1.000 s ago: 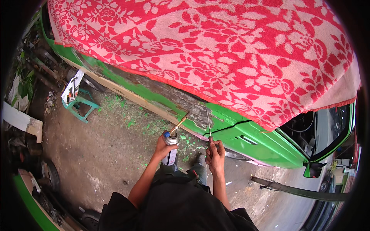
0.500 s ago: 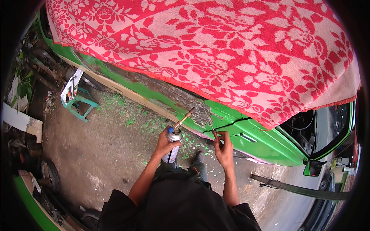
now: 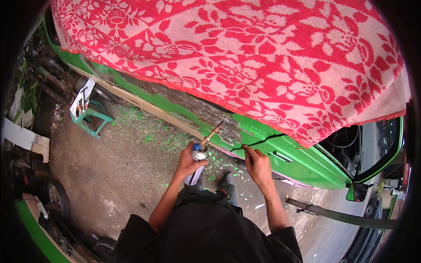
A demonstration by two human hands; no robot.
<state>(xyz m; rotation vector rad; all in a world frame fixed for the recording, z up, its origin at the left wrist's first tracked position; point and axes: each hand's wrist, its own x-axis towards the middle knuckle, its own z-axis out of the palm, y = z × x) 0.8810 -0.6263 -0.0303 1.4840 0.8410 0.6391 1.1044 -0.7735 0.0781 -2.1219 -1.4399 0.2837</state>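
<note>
My left hand (image 3: 186, 163) grips a blowtorch (image 3: 200, 154), a pale gas canister with a blue-collared brass burner tube. The tube points up and right at a patch of rough, stripped grey-brown surface (image 3: 193, 109) on the green car (image 3: 302, 168). No flame can be made out. My right hand (image 3: 259, 168) is closed round a slim screwdriver-like tool (image 3: 251, 161) with a dark handle; most of it is hidden by the fingers. That hand is close to the car's side, by the door seam, right of the burner tip.
A red and pink floral blanket (image 3: 245, 57) covers the car's upper part. Green paint flakes (image 3: 149, 138) litter the ground. A teal stool (image 3: 94, 120) with tools on it stands at left. A long bar (image 3: 337, 213) juts in at right, below the car mirror (image 3: 358, 191).
My right hand has moved slightly up and turned, and the tool's long shaft, plain before against the stripped patch, is now mostly out of sight. The blowtorch has barely shifted.
</note>
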